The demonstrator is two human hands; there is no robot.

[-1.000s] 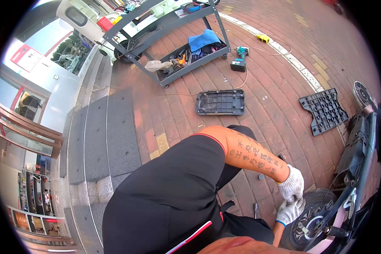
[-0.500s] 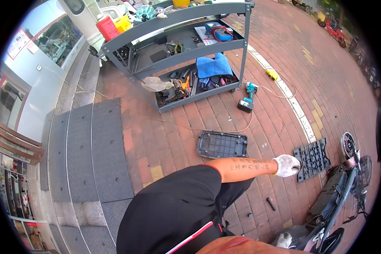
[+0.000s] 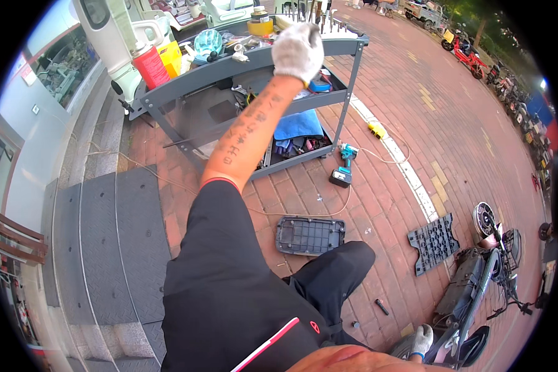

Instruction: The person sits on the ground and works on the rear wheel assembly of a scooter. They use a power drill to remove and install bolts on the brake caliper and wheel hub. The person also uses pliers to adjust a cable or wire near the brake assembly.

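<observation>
My left hand, in a white work glove, is raised at the end of a bare tattooed forearm over the top shelf of a grey metal cart. Its fingers curl downward above the clutter there, and I cannot see whether it holds anything. My right hand, also gloved, is low at the bottom right against the dark body of a scooter lying on the brick paving. Its grip is hidden.
The cart carries a red cylinder, a yellow tub and a blue cloth lower down. On the bricks lie a teal cordless drill, a black panel and a gridded panel. Grey matted steps run along the left.
My left hand left the scooter wheel, swept up past the gridded panel and now hangs over the cart's top shelf. The view swung toward the cart. My right hand stayed at the scooter.
</observation>
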